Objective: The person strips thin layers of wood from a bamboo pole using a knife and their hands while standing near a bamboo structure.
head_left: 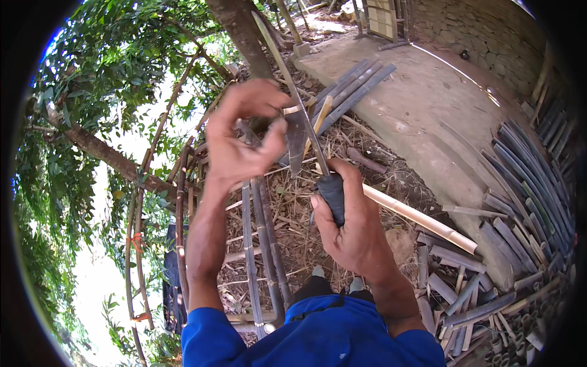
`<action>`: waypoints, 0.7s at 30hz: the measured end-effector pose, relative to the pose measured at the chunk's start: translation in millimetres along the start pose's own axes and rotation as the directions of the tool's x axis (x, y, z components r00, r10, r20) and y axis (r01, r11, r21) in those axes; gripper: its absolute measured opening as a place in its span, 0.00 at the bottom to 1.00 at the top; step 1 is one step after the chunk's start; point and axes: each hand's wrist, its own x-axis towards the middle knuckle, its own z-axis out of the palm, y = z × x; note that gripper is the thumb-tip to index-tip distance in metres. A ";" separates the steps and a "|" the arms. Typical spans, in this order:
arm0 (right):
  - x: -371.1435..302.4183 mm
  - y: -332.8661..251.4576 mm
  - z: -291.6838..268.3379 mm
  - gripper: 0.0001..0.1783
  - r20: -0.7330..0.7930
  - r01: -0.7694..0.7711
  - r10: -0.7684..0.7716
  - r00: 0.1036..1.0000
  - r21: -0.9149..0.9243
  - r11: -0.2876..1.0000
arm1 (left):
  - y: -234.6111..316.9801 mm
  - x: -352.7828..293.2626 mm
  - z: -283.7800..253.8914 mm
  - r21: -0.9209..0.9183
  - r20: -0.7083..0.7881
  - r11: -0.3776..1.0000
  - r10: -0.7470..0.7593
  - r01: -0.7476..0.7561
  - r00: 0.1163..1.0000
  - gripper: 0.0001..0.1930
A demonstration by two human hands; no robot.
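My right hand (354, 229) is wrapped round the black-bound handle (331, 192) of a machete. Its long blade (307, 119) points up and to the left, away from me. A dark, broad flat part (296, 137) shows along the blade's left side. Left of the blade hovers my left hand (244, 131), blurred by motion, its fingers curled with a gap between them and the thumb. No held thing shows in it, though a small pale patch appears by the fingertips. Behind my right hand, a pale split bamboo strip (422, 220) slants down to the right.
Dark bamboo poles (361, 88) lie ahead on a concrete strip (422, 116). More poles (263, 244) run along the left of my feet. Cut bamboo pieces (458, 287) are heaped at right, below stacked lengths (532, 177). A tree trunk (241, 37) and pole fence (181, 214) stand left.
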 end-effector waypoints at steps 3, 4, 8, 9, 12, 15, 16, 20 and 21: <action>2.8 -2.7 -7.0 0.26 0.050 -0.097 0.097 0.994 -0.005 0.995 | 27.9 67.3 -21.8 0.191 -0.023 0.957 0.229 -0.221 0.973 0.11; 4.8 -0.4 -12.1 0.26 0.037 -0.105 0.106 0.994 -0.037 0.994 | 37.5 97.3 -20.3 0.247 -0.019 0.920 0.317 -0.303 0.948 0.13; 9.9 -10.4 -16.2 0.25 0.052 -0.070 0.073 0.996 -0.064 0.996 | 91.9 167.1 -22.8 0.277 0.055 0.834 0.483 -0.478 0.874 0.24; 10.8 -6.4 -16.2 0.25 0.051 -0.043 0.049 0.997 -0.106 0.993 | 97.1 177.8 -22.1 0.276 0.104 0.807 0.516 -0.523 0.851 0.26; 12.1 1.6 -18.2 0.25 0.105 -0.270 0.292 0.951 -0.185 0.945 | -34.9 139.7 50.1 0.433 0.363 0.882 0.016 -0.184 0.932 0.23; -16.7 100.3 21.3 0.24 0.143 -0.358 0.423 0.895 -0.336 0.871 | -191.3 21.1 110.4 0.495 0.481 0.866 -0.212 -0.065 0.851 0.26; -26.6 132.4 20.3 0.24 0.118 -0.367 0.434 0.893 -0.365 0.855 | -175.5 7.1 128.8 0.394 0.477 0.915 -0.281 0.083 0.833 0.26; -27.4 125.2 19.5 0.28 0.100 -0.474 0.500 0.860 -0.209 0.856 | -88.9 15.9 107.9 -0.294 0.504 0.799 -0.337 0.525 0.795 0.26; -16.0 145.4 22.1 0.30 0.108 -0.358 0.390 0.915 -0.231 0.905 | -83.8 22.2 103.3 -0.297 0.487 0.813 -0.323 0.501 0.812 0.26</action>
